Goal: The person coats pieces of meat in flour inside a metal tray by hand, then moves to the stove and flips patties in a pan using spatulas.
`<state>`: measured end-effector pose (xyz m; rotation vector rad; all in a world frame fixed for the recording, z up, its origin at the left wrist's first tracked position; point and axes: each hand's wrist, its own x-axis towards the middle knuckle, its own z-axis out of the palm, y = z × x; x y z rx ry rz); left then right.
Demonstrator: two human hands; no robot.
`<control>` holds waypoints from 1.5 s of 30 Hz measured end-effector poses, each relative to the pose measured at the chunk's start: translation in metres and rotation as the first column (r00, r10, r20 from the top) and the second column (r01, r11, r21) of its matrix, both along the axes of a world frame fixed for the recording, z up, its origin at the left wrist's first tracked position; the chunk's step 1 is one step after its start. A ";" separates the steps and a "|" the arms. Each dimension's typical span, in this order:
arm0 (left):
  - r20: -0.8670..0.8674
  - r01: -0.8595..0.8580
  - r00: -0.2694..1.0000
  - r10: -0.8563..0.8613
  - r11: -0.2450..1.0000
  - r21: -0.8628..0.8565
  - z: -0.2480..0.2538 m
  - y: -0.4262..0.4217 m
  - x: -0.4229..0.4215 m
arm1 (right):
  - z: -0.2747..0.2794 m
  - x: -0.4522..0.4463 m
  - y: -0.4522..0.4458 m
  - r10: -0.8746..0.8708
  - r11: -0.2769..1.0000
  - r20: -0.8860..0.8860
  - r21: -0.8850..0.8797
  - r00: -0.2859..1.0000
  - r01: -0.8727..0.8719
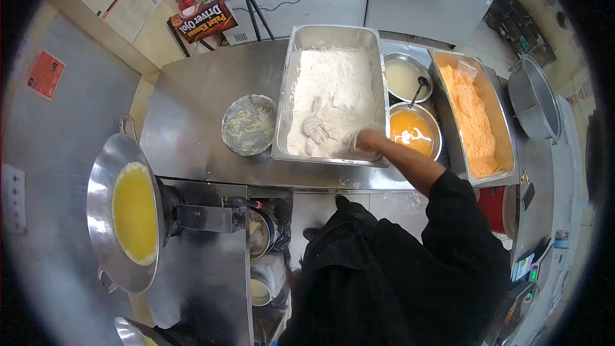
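A deep metal tray (279,115) holds white flour (336,77). Flour-coated pieces (316,129) lie in its near left part. My right hand (364,143) reaches into the near right corner of this tray, dusted with flour; its fingers are blurred and blend into the flour, so whether they hold anything is unclear. Just right of the tray stands a bowl of orange-yellow liquid (410,133), and behind it a bowl of pale liquid (403,78) with a black ladle (419,86). My left hand is not in view.
A metal bowl with batter residue (248,125) stands left of the tray. Farther right are a tray of orange crumbs (474,122) and a large pot (537,99). A wok of yellow oil (134,211) sits at the left. Below the counter are pots (259,234).
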<state>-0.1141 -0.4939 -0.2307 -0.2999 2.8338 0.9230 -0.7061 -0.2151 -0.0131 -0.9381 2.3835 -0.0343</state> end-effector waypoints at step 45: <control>0.022 -0.169 0.985 0.168 0.984 0.061 0.014 0.011 0.001 | -0.022 -0.030 -0.162 -0.078 0.982 -0.632 -0.182 0.771 -0.049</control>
